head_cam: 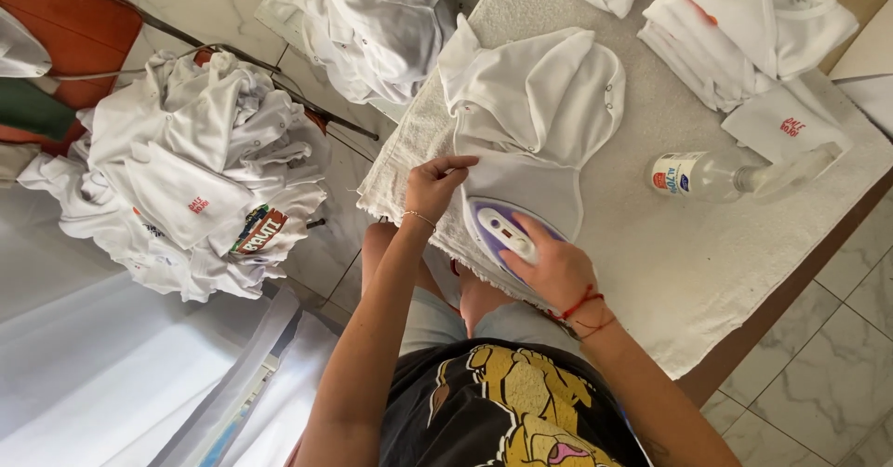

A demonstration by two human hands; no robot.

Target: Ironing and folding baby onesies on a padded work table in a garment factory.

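- right hand (556,267) is wrapped round the handle of a white and purple iron (507,230), fingers curled closed on it, red string bracelets on the wrist
- the iron sits flat on the near end of a small white baby bodysuit (535,104), so right on the garment's lower edge, closest to the person
- left hand (433,185) is just left of the iron, thumb and fingers pinching the bodysuit's edge, thin bracelet on that wrist
- the bodysuit is spread on a white towel-covered table (670,262), snaps visible on its right side
- right of the iron, well apart from it, a clear plastic spray bottle (721,174) lies on its side on the towel
- beyond the bottle, further from the iron, there's a stack of folded white garments (744,30) with small red prints
- way off left of the iron, down off the table, a big crumpled heap of white clothes (195,179), some with red lettering
- another bundle of white clothes (372,20) is up past the bodysuit on the left
- marble tile floor (828,374) shows to the iron's lower right
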